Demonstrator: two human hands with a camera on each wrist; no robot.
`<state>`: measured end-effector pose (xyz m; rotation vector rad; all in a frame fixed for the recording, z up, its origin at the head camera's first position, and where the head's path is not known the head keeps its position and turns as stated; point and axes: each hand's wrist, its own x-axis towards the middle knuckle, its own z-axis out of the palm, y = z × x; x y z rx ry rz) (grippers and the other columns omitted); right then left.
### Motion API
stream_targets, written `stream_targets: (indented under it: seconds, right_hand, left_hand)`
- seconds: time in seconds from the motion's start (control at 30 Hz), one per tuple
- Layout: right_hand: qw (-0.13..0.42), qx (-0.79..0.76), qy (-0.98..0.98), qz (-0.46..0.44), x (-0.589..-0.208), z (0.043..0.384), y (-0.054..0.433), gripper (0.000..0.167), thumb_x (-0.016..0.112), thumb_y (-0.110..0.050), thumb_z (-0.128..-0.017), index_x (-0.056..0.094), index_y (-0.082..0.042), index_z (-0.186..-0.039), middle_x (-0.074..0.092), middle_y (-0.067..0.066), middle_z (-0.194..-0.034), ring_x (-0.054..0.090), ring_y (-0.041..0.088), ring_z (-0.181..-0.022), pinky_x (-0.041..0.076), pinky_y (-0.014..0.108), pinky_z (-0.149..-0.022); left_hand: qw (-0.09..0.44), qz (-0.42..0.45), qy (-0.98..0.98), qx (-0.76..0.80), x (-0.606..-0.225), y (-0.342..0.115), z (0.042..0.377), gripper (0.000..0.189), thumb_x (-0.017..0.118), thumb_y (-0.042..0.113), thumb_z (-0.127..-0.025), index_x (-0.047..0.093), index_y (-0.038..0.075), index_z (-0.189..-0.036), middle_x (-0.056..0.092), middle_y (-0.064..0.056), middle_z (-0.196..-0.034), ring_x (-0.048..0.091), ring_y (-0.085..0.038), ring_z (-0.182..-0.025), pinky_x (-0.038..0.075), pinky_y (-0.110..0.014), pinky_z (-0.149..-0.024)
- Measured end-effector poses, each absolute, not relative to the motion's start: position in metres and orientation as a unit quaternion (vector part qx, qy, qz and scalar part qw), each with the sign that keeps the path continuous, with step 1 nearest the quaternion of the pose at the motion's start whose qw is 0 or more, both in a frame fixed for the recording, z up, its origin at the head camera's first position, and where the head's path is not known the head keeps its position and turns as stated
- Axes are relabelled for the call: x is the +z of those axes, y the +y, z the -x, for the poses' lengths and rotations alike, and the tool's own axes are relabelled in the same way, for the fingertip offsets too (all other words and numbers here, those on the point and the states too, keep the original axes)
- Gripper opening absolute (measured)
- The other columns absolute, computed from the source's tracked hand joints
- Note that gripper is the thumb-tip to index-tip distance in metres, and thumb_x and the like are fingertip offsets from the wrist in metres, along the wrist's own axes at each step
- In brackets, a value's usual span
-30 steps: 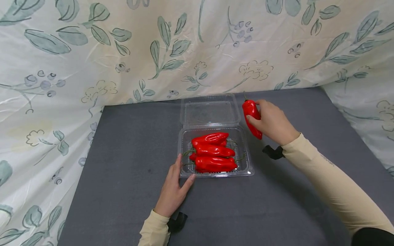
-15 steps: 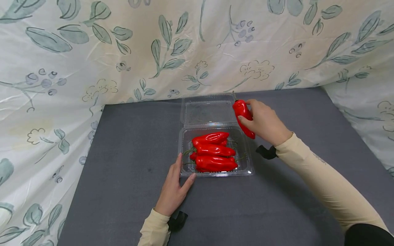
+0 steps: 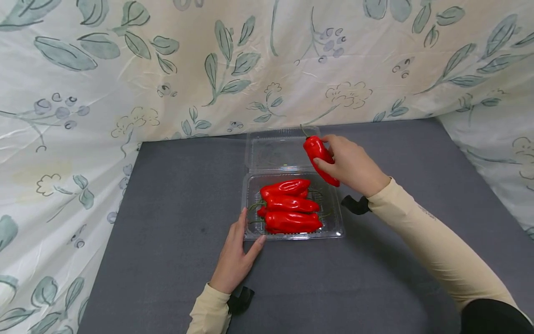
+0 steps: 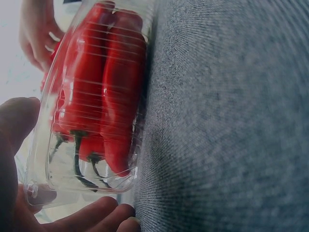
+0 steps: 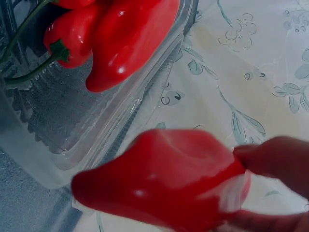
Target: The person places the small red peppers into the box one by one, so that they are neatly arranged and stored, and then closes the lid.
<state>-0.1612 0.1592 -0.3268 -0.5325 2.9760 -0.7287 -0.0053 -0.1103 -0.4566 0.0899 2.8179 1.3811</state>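
Note:
My right hand (image 3: pixel 353 166) grips a red pepper (image 3: pixel 319 155) between thumb and fingers, above the right side of a clear plastic clamshell container (image 3: pixel 335 228). The pepper's green stem points up and away; its pointed tip shows large in the right wrist view. Several glossy red peppers (image 3: pixel 292 223) lie side by side in the container's base, stems toward either end. My left hand (image 3: pixel 233 260) rests at the container's front left corner, fingers fairly straight along the left side and thumb at the front rim. In the left wrist view, thumb and fingers (image 4: pixel 94 215) flank that corner.
The container's lid (image 3: pixel 275 150) lies folded back toward the rear on the dark grey tabletop (image 3: pixel 179 241). A curtain (image 3: pixel 288 60) with a leaf and flower print hangs behind the table and at both sides. Each wrist bears a black camera mount (image 3: pixel 240 301).
My right hand has moved left with the red pepper, from beside the container to over its right side. The left hand has stayed at the corner.

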Motion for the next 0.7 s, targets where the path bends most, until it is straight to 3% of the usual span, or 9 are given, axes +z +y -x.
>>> stream_targets:
  seconds: [0.3,0.7]
  right_hand:
    - [0.022,-0.198,0.952,0.234,-0.331,0.161,0.152,0.055,0.074,-0.023,-0.082,0.052,0.0,-0.127,0.063,0.012,-0.101,0.06,0.024,-0.082,0.056,0.036,-0.065]
    - [0.014,-0.154,0.931,0.33,-0.335,0.158,0.141,0.046,0.077,-0.022,-0.081,0.061,-0.005,-0.12,0.066,0.009,-0.104,0.061,0.021,-0.085,0.055,0.035,-0.071]
  left_hand:
    - [0.0,-0.027,0.899,0.438,-0.456,-0.11,0.005,0.084,0.062,0.044,-0.091,0.012,0.027,-0.155,0.037,-0.012,-0.145,0.041,-0.029,-0.13,0.038,-0.055,-0.102]
    - [-0.004,-0.036,0.896,0.443,-0.456,-0.111,0.005,0.083,0.063,0.043,-0.091,0.013,0.023,-0.155,0.038,-0.012,-0.145,0.042,-0.027,-0.13,0.038,-0.053,-0.103]
